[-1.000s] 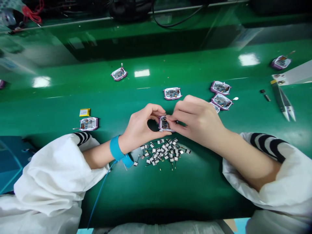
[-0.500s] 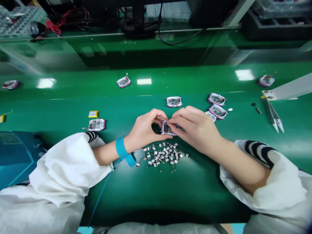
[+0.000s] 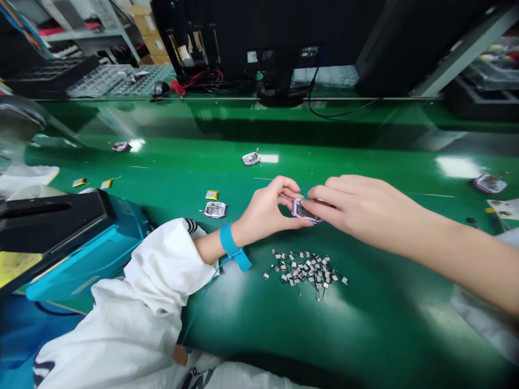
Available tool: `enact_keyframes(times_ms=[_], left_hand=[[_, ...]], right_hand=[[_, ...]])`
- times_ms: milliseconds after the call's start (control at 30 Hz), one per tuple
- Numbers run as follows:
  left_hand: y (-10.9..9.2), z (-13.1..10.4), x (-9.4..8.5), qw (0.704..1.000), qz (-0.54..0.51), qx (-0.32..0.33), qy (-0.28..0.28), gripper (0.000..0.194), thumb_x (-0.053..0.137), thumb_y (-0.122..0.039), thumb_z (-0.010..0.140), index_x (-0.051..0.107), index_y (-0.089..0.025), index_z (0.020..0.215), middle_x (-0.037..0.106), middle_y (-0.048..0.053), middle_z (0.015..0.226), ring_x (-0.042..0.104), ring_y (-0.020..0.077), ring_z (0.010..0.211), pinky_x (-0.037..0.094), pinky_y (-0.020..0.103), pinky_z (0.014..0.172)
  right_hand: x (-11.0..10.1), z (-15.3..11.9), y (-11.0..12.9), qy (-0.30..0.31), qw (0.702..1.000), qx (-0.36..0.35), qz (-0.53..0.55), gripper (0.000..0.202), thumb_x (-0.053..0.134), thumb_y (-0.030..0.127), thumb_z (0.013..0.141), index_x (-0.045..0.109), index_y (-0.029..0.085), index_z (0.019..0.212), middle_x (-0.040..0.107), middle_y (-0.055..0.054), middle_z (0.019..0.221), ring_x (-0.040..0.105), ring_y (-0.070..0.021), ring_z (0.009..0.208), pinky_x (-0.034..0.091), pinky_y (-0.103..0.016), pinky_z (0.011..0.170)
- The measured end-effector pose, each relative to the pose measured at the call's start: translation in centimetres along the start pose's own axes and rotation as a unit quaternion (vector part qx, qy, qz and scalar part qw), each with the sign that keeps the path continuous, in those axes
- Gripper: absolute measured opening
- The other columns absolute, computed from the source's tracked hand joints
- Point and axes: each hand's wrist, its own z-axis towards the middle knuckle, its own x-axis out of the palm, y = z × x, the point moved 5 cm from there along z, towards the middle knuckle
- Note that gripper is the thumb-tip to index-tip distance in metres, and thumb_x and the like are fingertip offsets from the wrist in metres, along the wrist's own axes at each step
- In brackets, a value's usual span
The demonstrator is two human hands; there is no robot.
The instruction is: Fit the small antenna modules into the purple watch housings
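Note:
A small purple-rimmed watch case (image 3: 305, 212) with an exposed circuit board sits between my two hands above the green mat. My left hand (image 3: 272, 208), with a blue wrist strap (image 3: 230, 241), grips its left side, thumb below and fingers above. The fingers of my right hand (image 3: 349, 201) are closed on the case's right part and cover much of it; any tiny part in them is hidden. Just below lies a pile of small grey modules with short black leads (image 3: 310, 270). To the left lie another open watch case (image 3: 214, 209) and a yellow battery (image 3: 212, 194).
More open cases lie farther off: one at back centre (image 3: 251, 158), one at back left (image 3: 120, 146), one at far right (image 3: 489, 183). Yellow batteries (image 3: 106, 184) lie at left. A teal and black machine (image 3: 95, 243) stands by my left arm. A monitor stand (image 3: 281, 89) is behind.
My view has swung left and up, so the bench appears shifted right. Both hands stay at the watch case. My right forearm now covers where several cases showed before.

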Motion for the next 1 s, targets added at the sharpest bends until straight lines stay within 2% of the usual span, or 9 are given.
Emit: enact_keyframes(times_ms=[133, 200, 300, 367, 467, 567, 733, 833, 1000], left_hand=[[0.5, 1.5, -8.6, 0.982, 0.149, 0.005, -0.114, 0.054, 0.077, -0.027, 0.055, 0.046, -0.017, 0.098, 0.059, 0.002, 0.091, 0.06, 0.0112, 0.082, 0.051, 0.024, 0.076], [2.7, 2.0, -14.0, 0.952, 0.217, -0.04, -0.212, 0.054, 0.074, -0.032, 0.061, 0.046, -0.015, 0.105, 0.059, 0.001, 0.089, 0.059, 0.0124, 0.084, 0.051, 0.027, 0.078], [6.3, 2.3, -19.1, 0.928, 0.263, -0.065, -0.255, 0.033, 0.05, -0.034, 0.084, 0.049, -0.013, 0.109, 0.054, 0.007, 0.104, 0.055, 0.0166, 0.091, 0.05, 0.036, 0.077], [8.2, 2.2, -20.6, 0.917, 0.297, -0.086, -0.251, 0.032, 0.049, -0.034, 0.084, 0.048, -0.014, 0.11, 0.053, 0.007, 0.109, 0.054, 0.0172, 0.095, 0.049, 0.037, 0.08], [9.0, 2.3, -20.5, 0.903, 0.349, -0.1, -0.229, 0.033, 0.048, -0.034, 0.085, 0.048, -0.014, 0.11, 0.052, 0.008, 0.11, 0.054, 0.018, 0.096, 0.048, 0.038, 0.082], [7.9, 3.4, -18.6, 0.896, 0.392, -0.093, -0.188, 0.034, 0.049, -0.034, 0.084, 0.047, -0.015, 0.112, 0.05, 0.008, 0.114, 0.052, 0.0193, 0.1, 0.046, 0.041, 0.086], [6.6, 6.5, -14.5, 0.902, 0.417, -0.068, -0.087, 0.041, 0.054, -0.035, 0.081, 0.045, -0.015, 0.116, 0.055, 0.008, 0.109, 0.053, 0.0199, 0.101, 0.044, 0.043, 0.089], [7.5, 7.6, -13.3, 0.903, 0.421, -0.057, -0.067, 0.048, 0.061, -0.036, 0.076, 0.045, -0.014, 0.116, 0.057, 0.008, 0.106, 0.053, 0.0218, 0.101, 0.042, 0.043, 0.091], [10.6, 8.6, -13.2, 0.915, 0.4, -0.023, -0.041, 0.031, 0.049, -0.034, 0.085, 0.05, -0.014, 0.109, 0.053, 0.007, 0.107, 0.054, 0.017, 0.094, 0.048, 0.037, 0.081]], right_hand=[[1.6, 3.2, -2.6, -0.057, 0.954, 0.25, 0.153, 0.015, 0.046, 0.022, 0.082, 0.057, 0.02, 0.092, 0.061, -0.005, 0.089, 0.051, -0.0154, 0.079, 0.039, -0.03, 0.067], [4.9, 5.1, -2.0, 0.018, 0.91, 0.345, 0.228, 0.02, 0.052, 0.024, 0.078, 0.055, 0.016, 0.096, 0.059, -0.007, 0.093, 0.051, -0.0174, 0.084, 0.039, -0.033, 0.073], [9.5, 8.2, 1.5, 0.089, 0.91, 0.298, 0.276, 0.045, 0.067, 0.042, 0.063, 0.053, 0.013, 0.094, 0.06, -0.007, 0.086, 0.053, -0.0174, 0.08, 0.043, -0.029, 0.067], [11.7, 9.5, 3.3, 0.107, 0.912, 0.28, 0.281, 0.054, 0.07, 0.046, 0.059, 0.052, 0.012, 0.096, 0.06, -0.008, 0.088, 0.054, -0.0187, 0.082, 0.044, -0.029, 0.066], [13.2, 10.4, 4.9, 0.109, 0.918, 0.26, 0.278, 0.047, 0.064, 0.045, 0.067, 0.051, 0.012, 0.099, 0.059, -0.007, 0.09, 0.054, -0.0172, 0.085, 0.044, -0.03, 0.07], [13.4, 10.9, 5.5, 0.097, 0.924, 0.251, 0.273, 0.035, 0.055, 0.038, 0.076, 0.051, 0.014, 0.102, 0.058, -0.005, 0.089, 0.053, -0.0146, 0.084, 0.044, -0.031, 0.073], [11.0, 9.1, 4.0, 0.064, 0.92, 0.282, 0.264, 0.036, 0.063, 0.026, 0.064, 0.053, 0.018, 0.098, 0.061, -0.003, 0.08, 0.053, -0.0173, 0.082, 0.044, -0.027, 0.069], [7.6, 3.8, 1.7, 0.036, 0.907, 0.347, 0.237, 0.035, 0.061, 0.025, 0.064, 0.054, 0.018, 0.097, 0.063, -0.003, 0.084, 0.055, -0.017, 0.083, 0.045, -0.028, 0.071], [-0.4, -11.8, -1.9, -0.068, 0.856, 0.508, 0.074, 0.036, 0.068, 0.033, 0.06, 0.055, 0.02, 0.092, 0.067, -0.006, 0.084, 0.062, -0.0203, 0.078, 0.049, -0.032, 0.066]])
